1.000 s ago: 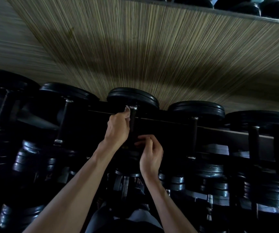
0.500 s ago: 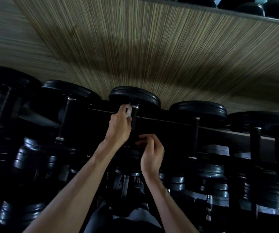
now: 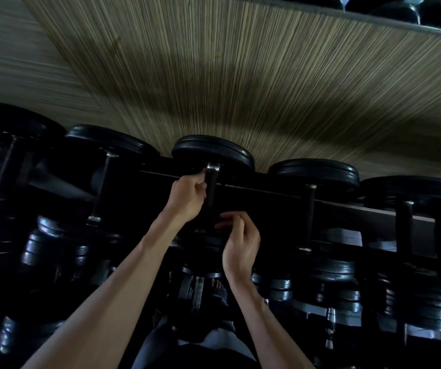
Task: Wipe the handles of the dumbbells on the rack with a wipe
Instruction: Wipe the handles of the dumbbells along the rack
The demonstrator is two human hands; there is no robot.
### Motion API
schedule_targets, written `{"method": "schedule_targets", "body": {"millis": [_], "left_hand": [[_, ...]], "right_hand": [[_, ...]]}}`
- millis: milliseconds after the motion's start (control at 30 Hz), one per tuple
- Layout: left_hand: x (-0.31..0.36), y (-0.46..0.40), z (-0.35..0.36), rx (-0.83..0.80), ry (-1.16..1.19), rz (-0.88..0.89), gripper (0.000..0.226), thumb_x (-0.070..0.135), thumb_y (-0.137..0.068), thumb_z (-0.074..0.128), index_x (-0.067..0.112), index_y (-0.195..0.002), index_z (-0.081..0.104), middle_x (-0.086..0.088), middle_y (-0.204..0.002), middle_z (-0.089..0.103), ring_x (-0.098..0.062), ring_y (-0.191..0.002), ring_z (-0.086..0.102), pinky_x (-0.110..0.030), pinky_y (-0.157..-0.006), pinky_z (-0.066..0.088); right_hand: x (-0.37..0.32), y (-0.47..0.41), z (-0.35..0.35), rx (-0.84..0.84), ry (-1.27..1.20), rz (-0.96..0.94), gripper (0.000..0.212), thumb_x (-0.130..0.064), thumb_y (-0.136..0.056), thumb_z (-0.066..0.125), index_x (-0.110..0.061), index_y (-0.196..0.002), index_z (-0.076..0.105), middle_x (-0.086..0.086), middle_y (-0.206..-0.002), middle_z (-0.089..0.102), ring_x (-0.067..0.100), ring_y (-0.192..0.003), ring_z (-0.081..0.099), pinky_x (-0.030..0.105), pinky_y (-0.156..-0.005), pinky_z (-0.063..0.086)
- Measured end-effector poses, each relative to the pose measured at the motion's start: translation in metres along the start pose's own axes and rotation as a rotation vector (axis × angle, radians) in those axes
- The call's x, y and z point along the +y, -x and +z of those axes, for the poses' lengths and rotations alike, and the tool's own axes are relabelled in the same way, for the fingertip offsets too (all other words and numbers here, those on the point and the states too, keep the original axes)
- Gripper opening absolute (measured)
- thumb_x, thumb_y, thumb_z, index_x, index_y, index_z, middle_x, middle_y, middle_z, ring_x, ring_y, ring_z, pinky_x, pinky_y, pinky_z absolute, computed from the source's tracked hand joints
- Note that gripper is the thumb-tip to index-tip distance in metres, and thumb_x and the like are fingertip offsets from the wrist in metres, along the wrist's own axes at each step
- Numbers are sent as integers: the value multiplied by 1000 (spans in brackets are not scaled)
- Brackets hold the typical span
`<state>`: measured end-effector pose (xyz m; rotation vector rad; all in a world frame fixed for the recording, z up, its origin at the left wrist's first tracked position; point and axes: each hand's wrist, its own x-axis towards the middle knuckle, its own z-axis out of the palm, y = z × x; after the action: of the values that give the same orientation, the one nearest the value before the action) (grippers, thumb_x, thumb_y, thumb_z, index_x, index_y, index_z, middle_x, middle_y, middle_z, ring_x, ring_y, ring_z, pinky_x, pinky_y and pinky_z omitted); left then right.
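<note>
Dumbbell rack (image 3: 280,194), top row, centre dumbbell (image 3: 212,153): my left hand (image 3: 187,197), fingers curled, touches the upper end of its handle (image 3: 210,193); my right hand (image 3: 240,242) curls at the lower end. Wipe not discernible.

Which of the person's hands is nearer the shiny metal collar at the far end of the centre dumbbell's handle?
Left. The left hand touches the shiny metal collar; the right hand sits by the handle's near end.
</note>
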<state>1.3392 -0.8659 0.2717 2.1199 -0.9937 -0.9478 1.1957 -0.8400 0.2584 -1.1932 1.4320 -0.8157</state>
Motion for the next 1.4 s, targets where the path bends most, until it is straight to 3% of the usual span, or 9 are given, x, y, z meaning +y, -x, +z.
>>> {"method": "schedule_targets", "body": {"millis": [100, 167, 267, 467, 733, 1033, 1167, 1267, 1400], "left_hand": [[1, 9, -1, -2, 6, 15, 38, 5, -101, 48, 10, -137, 56, 1, -120, 65, -9, -111, 61, 3, -82, 40], [3, 9, 2, 6, -18, 31, 37, 4, -100, 47, 11, -135, 57, -1, -125, 65, -14, -115, 62, -9, -93, 44], [1, -4, 2, -9, 7, -55, 28, 7, -100, 48, 13, -122, 64, -7, -110, 70, -21, -104, 66, -21, -84, 49], [3, 10, -4, 3, 91, -107, 53, 8, -100, 51, 18, -150, 37, -3, -125, 62, -17, -112, 63, -23, -96, 50], [11, 11, 0, -18, 2, -47, 43, 3, -100, 48, 15, -141, 52, -5, -132, 62, -18, -123, 58, -22, -101, 45], [3, -2, -12, -139, 12, -114, 30, 10, -99, 53, 26, -120, 67, 5, -109, 70, -14, -108, 65, -22, -91, 51], [-2, 9, -12, -113, -72, -99, 28, 5, -99, 49, 17, -116, 68, 4, -94, 66, -6, -77, 63, -4, -59, 46], [3, 10, -7, -117, -102, -75, 27, 3, -99, 49, 14, -115, 67, 3, -94, 63, -6, -77, 60, -1, -53, 40], [2, 1, -16, -211, 64, -129, 27, 3, -95, 55, 18, -108, 74, 0, -102, 74, -18, -99, 69, -29, -90, 56]], "right_hand": [[1, -1, 1, 9, -6, -6, 35, -11, -101, 42, -21, -84, 72, -2, -74, 73, 16, -74, 71, 32, -71, 56], [1, -1, 2, 22, -5, -17, 35, -10, -100, 42, -20, -84, 72, -1, -74, 73, 16, -74, 71, 33, -70, 56], [3, -1, 2, 20, 3, -18, 35, -12, -100, 42, -21, -84, 71, -1, -74, 73, 17, -73, 71, 38, -71, 58], [1, -2, 1, 22, -15, -17, 35, -10, -100, 42, -20, -84, 71, -1, -73, 72, 16, -70, 70, 29, -64, 56], [3, -1, 1, 8, -16, -26, 33, -16, -98, 42, -20, -85, 71, -1, -74, 72, 17, -73, 71, 33, -68, 57], [4, -2, 2, 22, -7, -22, 33, -14, -98, 42, -21, -84, 71, -1, -72, 72, 17, -71, 71, 35, -66, 57], [4, -2, 2, 29, -22, -27, 34, -12, -98, 42, -21, -83, 71, -1, -73, 72, 17, -72, 71, 33, -67, 56], [4, -2, 3, 35, -29, -31, 34, -11, -99, 42, -21, -83, 71, -1, -73, 72, 18, -72, 71, 34, -67, 56], [4, -1, 2, 29, -38, -33, 34, -10, -98, 42, -20, -83, 71, 0, -73, 72, 19, -72, 70, 41, -69, 58]]}}
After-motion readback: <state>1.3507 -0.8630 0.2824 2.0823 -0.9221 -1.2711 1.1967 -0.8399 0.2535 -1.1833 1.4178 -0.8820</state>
